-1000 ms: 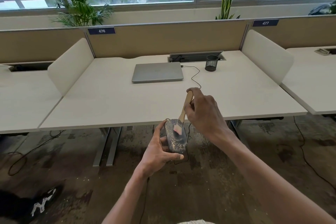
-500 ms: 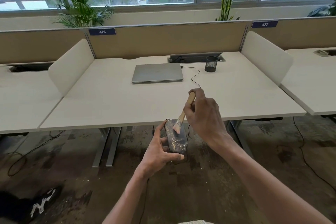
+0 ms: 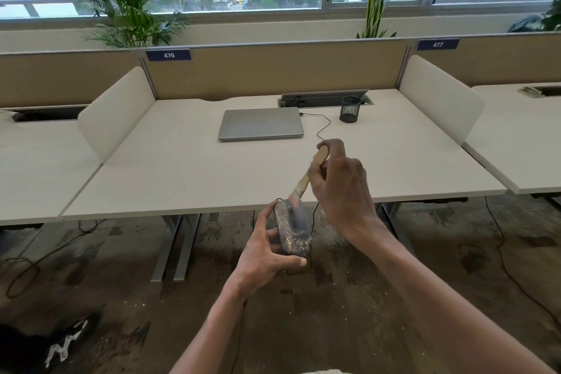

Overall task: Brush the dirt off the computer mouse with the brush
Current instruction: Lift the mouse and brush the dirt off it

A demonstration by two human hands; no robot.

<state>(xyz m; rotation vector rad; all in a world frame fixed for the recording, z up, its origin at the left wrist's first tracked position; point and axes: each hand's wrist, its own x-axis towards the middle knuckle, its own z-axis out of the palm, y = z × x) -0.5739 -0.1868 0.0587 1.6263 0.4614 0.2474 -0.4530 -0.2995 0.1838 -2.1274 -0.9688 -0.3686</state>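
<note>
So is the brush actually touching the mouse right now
Touching. In the head view the brush bristles, blurred, lie on the top of the dirty computer mouse held by the left hand.

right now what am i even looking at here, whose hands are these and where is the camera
There is no machine here. A person wears one wide-angle camera on the head, so you look forward and down along their own bare arms.

The left hand holds a dark computer mouse speckled with pale dirt in the air, just in front of the desk edge and above the floor. The right hand has its grip on a small wooden-handled brush, whose bristles touch the mouse's far end and look blurred.

On the pale desk lie a closed silver laptop with a thin black cable plugged in, and a black mesh pen cup. Potted plants and windows stand behind the divider.
</note>
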